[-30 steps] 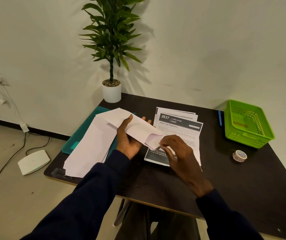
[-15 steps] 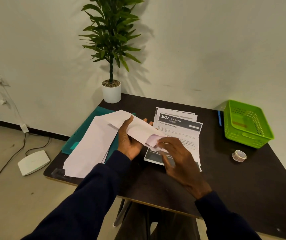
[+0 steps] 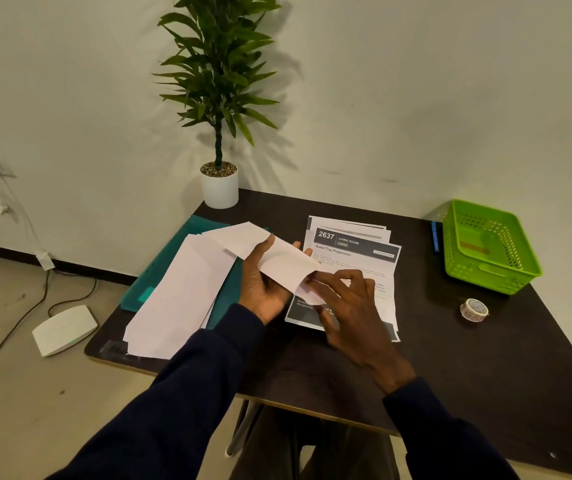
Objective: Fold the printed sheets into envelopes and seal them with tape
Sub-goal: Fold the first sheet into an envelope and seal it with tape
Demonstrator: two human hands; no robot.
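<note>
My left hand (image 3: 260, 284) grips a long white envelope (image 3: 277, 261) from underneath, thumb on top, holding it above the dark table (image 3: 468, 368). At the envelope's right end, the fingers of my right hand (image 3: 353, 313) pinch its open flap (image 3: 307, 292). Under both hands lies a stack of printed sheets (image 3: 357, 247) with a dark header reading "2637 LIVING ROOM". Several more white envelopes (image 3: 180, 296) lie fanned at the left on a teal folder (image 3: 170, 261). A small tape roll (image 3: 474, 309) sits on the table at the right.
A green plastic basket (image 3: 489, 247) stands at the back right with a blue pen (image 3: 435, 235) beside it. A potted plant (image 3: 218, 183) stands at the table's back left corner. On the floor to the left are a white box (image 3: 64, 329) and cables.
My right hand has shifted slightly up along the envelope's right end, its fingers working the flap. The left hand holds the envelope in much the same place.
</note>
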